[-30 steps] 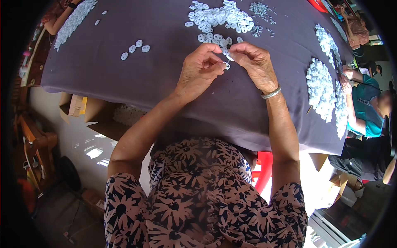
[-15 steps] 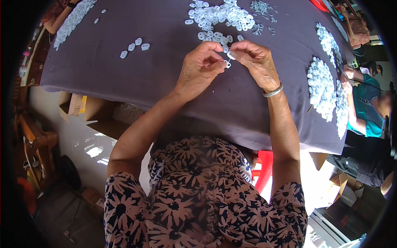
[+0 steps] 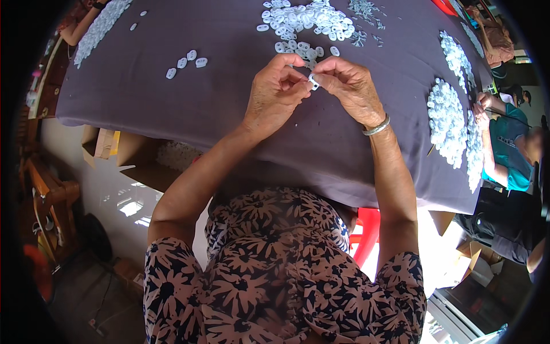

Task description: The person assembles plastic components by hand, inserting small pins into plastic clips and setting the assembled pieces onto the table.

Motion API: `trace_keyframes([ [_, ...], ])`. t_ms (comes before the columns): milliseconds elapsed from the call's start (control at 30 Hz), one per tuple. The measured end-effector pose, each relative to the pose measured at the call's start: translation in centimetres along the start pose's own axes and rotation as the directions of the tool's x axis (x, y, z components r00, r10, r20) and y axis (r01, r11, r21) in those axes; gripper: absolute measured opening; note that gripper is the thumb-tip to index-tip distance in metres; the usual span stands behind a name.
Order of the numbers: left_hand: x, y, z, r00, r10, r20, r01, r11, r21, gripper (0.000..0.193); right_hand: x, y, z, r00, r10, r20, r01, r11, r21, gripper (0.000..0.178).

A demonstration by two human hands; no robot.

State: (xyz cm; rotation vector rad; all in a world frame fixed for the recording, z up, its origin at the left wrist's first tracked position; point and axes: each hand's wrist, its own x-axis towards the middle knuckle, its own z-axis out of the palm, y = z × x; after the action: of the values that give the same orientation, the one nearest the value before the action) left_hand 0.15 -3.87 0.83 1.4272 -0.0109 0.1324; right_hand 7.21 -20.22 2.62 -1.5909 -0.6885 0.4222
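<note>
My left hand (image 3: 276, 90) pinches a small white plastic piece (image 3: 314, 82) with a dark hole in it, between thumb and fingertips. Across from it, the thumb and forefinger of my right hand (image 3: 354, 92) press on the same piece, so the fingertips of both hands nearly meet. How its parts sit together is mostly covered by the fingers. Just beyond my hands lies a small cluster of white oval two-hole pieces (image 3: 293, 48). Farther back is a larger heap of them (image 3: 312, 22), with a scatter of tiny metal springs (image 3: 362, 8) at its right.
Several white pieces (image 3: 191, 55) lie apart at the left on the dark tablecloth (image 3: 189, 103). Long white piles edge the far left (image 3: 102, 31) and right (image 3: 447, 123). Co-workers sit at the right, one in a teal shirt (image 3: 513, 143). An open cardboard box (image 3: 143, 163) stands under the table.
My right hand has come slightly left and down, bringing its white part and the thin spring under it against the piece in my left hand. The gap between them has closed.
</note>
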Motion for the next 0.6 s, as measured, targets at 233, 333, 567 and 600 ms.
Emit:
trace_keyframes([
  [233, -0.1, 0.1, -0.2, 0.997, -0.057, -0.057, 0.054, 0.997, -0.055, 0.031, -0.1, -0.1, 0.6, 1.000, -0.008, 0.007, 0.008, 0.999, 0.049, 0.013],
  [333, 0.0, -0.1, -0.5, 0.997, -0.056, -0.060, 0.050, 0.994, -0.101, 0.029, -0.2, -0.1, 0.8, 1.000, -0.030, -0.004, 0.030, 0.998, 0.050, 0.019],
  [567, -0.1, 0.3, -0.5, 0.998, -0.054, -0.035, 0.050, 0.993, -0.103, 0.021, -0.2, 0.0, 1.0, 0.974, -0.211, -0.081, 0.170, 0.918, -0.358, 0.025],
  [600, -0.1, 0.3, -0.6, 0.998, -0.054, -0.035, 0.050, 0.993, -0.103, 0.021, -0.3, 0.0, 1.1, 0.974, -0.211, -0.081, 0.169, 0.918, -0.358, 0.025],
])
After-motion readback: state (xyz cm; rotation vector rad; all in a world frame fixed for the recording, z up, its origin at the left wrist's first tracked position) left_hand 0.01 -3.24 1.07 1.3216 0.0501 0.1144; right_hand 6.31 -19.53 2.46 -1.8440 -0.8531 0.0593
